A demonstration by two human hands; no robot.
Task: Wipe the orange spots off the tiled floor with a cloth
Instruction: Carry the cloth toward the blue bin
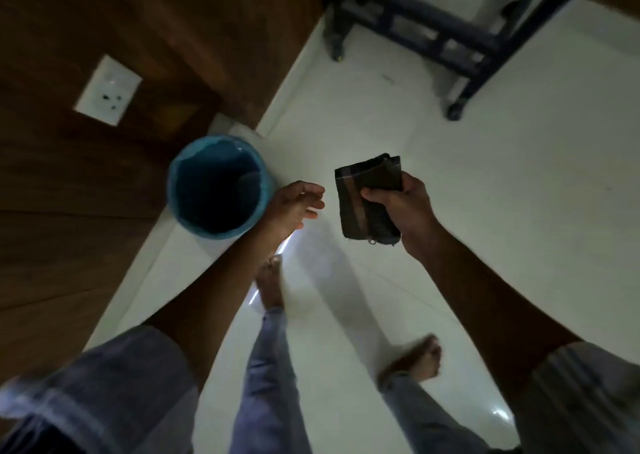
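Above white tiled floor (485, 211), standing, both hands out.
Right hand (398, 207) grips folded dark cloth (363, 197); left hand (294, 207) open, empty, beside blue bin (218, 186). Orange spots not discernible.

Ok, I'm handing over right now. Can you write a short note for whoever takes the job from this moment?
Right hand: shut on the folded dark cloth, held above the floor.
Left hand: open and empty, beside the blue bin.
Tiled floor: white and glossy; no orange spots show in this dim, blurred view. A dark-framed piece of furniture stands ahead.
Done: cloth in hand.
Left: find the orange spots, bring the cloth down to the floor, wipe them off.
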